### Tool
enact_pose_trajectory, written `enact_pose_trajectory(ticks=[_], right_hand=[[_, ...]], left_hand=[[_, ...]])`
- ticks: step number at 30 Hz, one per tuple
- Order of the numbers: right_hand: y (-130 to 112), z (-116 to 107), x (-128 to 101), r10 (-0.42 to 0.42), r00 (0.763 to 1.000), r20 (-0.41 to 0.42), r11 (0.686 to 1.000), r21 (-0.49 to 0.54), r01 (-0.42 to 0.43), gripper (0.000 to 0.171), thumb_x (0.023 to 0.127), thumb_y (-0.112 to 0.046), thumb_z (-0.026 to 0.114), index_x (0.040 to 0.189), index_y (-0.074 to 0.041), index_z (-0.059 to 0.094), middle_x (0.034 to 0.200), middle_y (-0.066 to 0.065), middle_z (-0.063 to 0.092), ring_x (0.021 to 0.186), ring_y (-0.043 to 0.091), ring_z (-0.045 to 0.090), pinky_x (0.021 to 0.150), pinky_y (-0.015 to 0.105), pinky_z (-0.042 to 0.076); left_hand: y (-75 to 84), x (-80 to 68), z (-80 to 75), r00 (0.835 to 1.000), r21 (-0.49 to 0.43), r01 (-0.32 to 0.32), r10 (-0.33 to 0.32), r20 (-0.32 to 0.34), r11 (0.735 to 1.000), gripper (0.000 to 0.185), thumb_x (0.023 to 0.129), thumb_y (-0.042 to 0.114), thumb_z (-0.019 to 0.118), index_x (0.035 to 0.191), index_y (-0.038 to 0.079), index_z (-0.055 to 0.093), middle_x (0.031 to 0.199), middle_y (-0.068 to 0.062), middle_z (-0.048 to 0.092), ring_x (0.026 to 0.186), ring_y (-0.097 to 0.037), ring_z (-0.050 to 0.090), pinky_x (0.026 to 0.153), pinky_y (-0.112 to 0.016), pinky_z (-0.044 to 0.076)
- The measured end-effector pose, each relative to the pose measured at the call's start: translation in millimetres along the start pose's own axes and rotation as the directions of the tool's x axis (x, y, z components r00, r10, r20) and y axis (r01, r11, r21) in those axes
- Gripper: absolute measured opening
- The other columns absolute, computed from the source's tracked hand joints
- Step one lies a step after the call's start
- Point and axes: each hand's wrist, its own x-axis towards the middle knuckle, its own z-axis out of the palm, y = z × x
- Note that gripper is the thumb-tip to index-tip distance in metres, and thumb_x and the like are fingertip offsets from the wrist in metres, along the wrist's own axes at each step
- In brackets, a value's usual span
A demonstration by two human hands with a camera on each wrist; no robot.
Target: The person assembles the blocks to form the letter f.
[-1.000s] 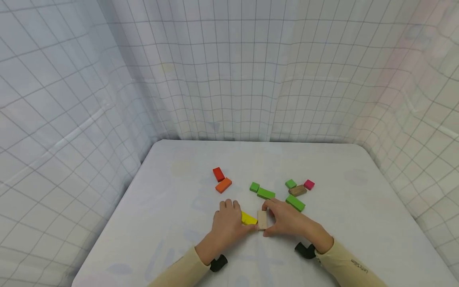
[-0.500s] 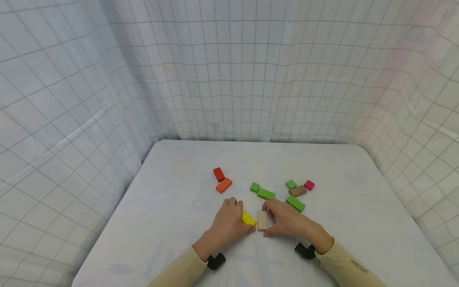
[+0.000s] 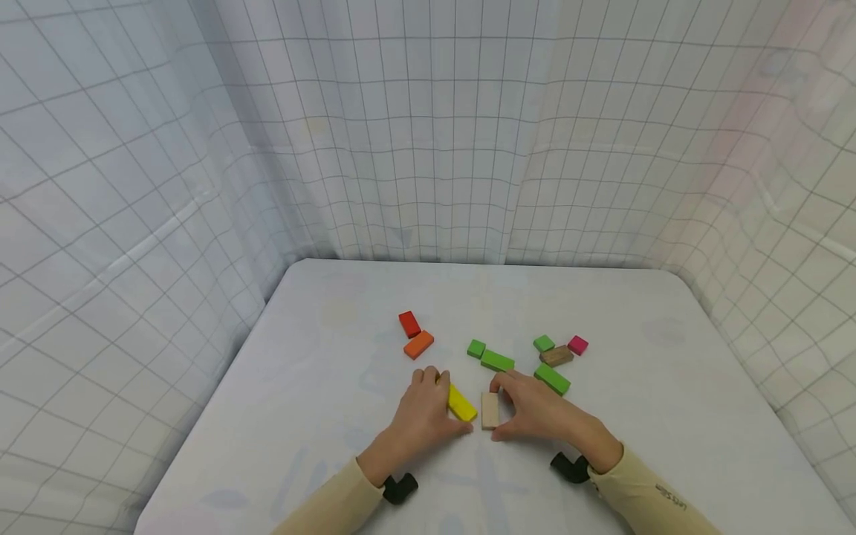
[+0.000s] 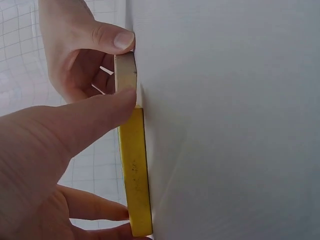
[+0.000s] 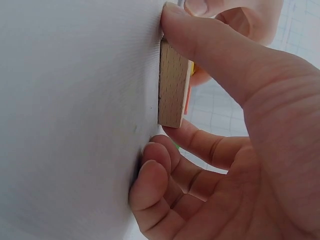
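Observation:
In the head view my left hand (image 3: 423, 412) holds a long yellow block (image 3: 461, 403) that lies slanted on the table. The left wrist view shows the thumb at the near end of this yellow block (image 4: 135, 170) and fingertips at its far end. Just to the right, my right hand (image 3: 535, 409) pinches a plain pale wooden block (image 3: 490, 411) endwise. In the right wrist view, thumb and index finger span the wooden block (image 5: 173, 84), while the other fingers curl against the table. A narrow gap separates the two blocks in the head view.
Beyond the hands on the white table (image 3: 281, 416) lie a red block (image 3: 409, 324), an orange block (image 3: 418, 345), several green blocks (image 3: 498, 361), a brown block (image 3: 556, 356) and a crimson cube (image 3: 578, 345). A gridded curtain (image 3: 428, 148) surrounds the table.
My left hand has shifted slightly left with the yellow block, which has turned to a steeper slant and moved off the wooden block. The right hand and wooden block stay in place.

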Motion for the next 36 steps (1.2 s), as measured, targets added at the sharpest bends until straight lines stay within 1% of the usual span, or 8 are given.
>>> enact_pose_trajectory(ticks=[6, 10, 15, 17, 23, 26, 30, 36], right_hand=[[-0.2, -0.3, 0.6, 0.002, 1.000, 0.005, 1.000, 0.010, -0.002, 0.062, 0.060, -0.055, 0.077, 0.106, -0.025, 0.048, 0.086, -0.008, 0.048, 0.077, 0.009, 0.045, 0.062, 0.023, 0.041], [-1.2, -0.4, 0.0, 0.004, 1.000, 0.005, 1.000, 0.013, -0.004, 0.062, 0.060, -0.054, 0.077, 0.106, -0.024, 0.049, 0.086, -0.007, 0.048, 0.077, 0.010, 0.045, 0.062, 0.023, 0.041], [-0.7, -0.4, -0.2, 0.010, 1.000, 0.012, 1.000, 0.015, -0.010, 0.063, 0.060, -0.055, 0.077, 0.106, -0.024, 0.048, 0.085, -0.006, 0.048, 0.076, 0.009, 0.045, 0.061, 0.024, 0.040], [-0.3, -0.9, -0.2, 0.009, 1.000, 0.016, 1.000, 0.020, -0.009, 0.063, 0.060, -0.056, 0.077, 0.106, -0.024, 0.048, 0.086, -0.006, 0.048, 0.076, 0.010, 0.045, 0.061, 0.024, 0.040], [1.3, -2.4, -0.8, -0.003, 1.000, 0.026, 0.999, 0.038, 0.002, 0.065, 0.061, -0.057, 0.076, 0.109, -0.024, 0.048, 0.089, -0.006, 0.049, 0.078, 0.010, 0.046, 0.064, 0.024, 0.041], [3.3, -2.7, -0.9, -0.005, 1.000, 0.030, 0.998, 0.057, 0.003, 0.065, 0.060, -0.057, 0.076, 0.109, -0.024, 0.048, 0.090, -0.007, 0.050, 0.080, 0.010, 0.046, 0.066, 0.024, 0.041], [6.2, -2.3, -0.3, -0.018, 0.999, 0.027, 0.997, 0.080, 0.015, 0.064, 0.061, -0.055, 0.076, 0.110, -0.023, 0.049, 0.091, -0.007, 0.051, 0.082, 0.010, 0.048, 0.068, 0.024, 0.042], [8.4, -2.3, 0.7, -0.032, 0.999, 0.022, 0.997, 0.074, 0.030, 0.061, 0.064, -0.049, 0.077, 0.111, -0.021, 0.050, 0.088, -0.007, 0.051, 0.078, 0.010, 0.047, 0.066, 0.023, 0.042]], left_hand=[[-4.8, 9.7, -2.3, 0.998, -0.079, -0.035, 0.039, 0.053, 0.996, 0.085, 0.065, 0.047, 0.076, 0.130, 0.002, 0.046, 0.121, -0.009, 0.043, 0.102, -0.022, 0.038, 0.083, -0.031, 0.044], [-10.7, 18.6, -0.1, 0.995, -0.140, -0.067, 0.077, 0.066, 0.988, 0.081, 0.065, 0.042, 0.077, 0.130, 0.004, 0.048, 0.124, -0.007, 0.044, 0.104, -0.020, 0.040, 0.086, -0.031, 0.043], [-15.9, 31.6, 2.3, 0.987, -0.202, -0.112, 0.133, 0.094, 0.973, 0.081, 0.066, 0.042, 0.077, 0.132, 0.006, 0.047, 0.130, -0.004, 0.044, 0.112, -0.019, 0.041, 0.094, -0.032, 0.039], [-18.1, 37.3, 3.7, 0.983, -0.209, -0.127, 0.151, 0.105, 0.970, 0.083, 0.066, 0.043, 0.077, 0.134, 0.008, 0.045, 0.132, -0.003, 0.043, 0.115, -0.018, 0.040, 0.096, -0.032, 0.037], [-19.5, 52.6, 3.9, 0.970, -0.253, -0.172, 0.208, 0.123, 0.952, 0.082, 0.067, 0.038, 0.077, 0.136, 0.010, 0.042, 0.137, -0.002, 0.039, 0.122, -0.016, 0.038, 0.099, -0.032, 0.034], [-18.7, 59.6, 4.2, 0.966, -0.256, -0.178, 0.218, 0.136, 0.950, 0.081, 0.068, 0.037, 0.077, 0.136, 0.010, 0.042, 0.138, -0.002, 0.038, 0.123, -0.017, 0.037, 0.100, -0.033, 0.033], [-18.0, 69.1, 5.4, 0.963, -0.235, -0.181, 0.220, 0.154, 0.955, 0.080, 0.069, 0.037, 0.076, 0.137, 0.012, 0.042, 0.139, -0.001, 0.038, 0.124, -0.016, 0.037, 0.100, -0.034, 0.032], [-16.9, 81.2, 5.0, 0.956, -0.242, -0.191, 0.236, 0.176, 0.951, 0.077, 0.070, 0.037, 0.076, 0.136, 0.016, 0.043, 0.139, 0.001, 0.038, 0.123, -0.017, 0.037, 0.098, -0.035, 0.034]])
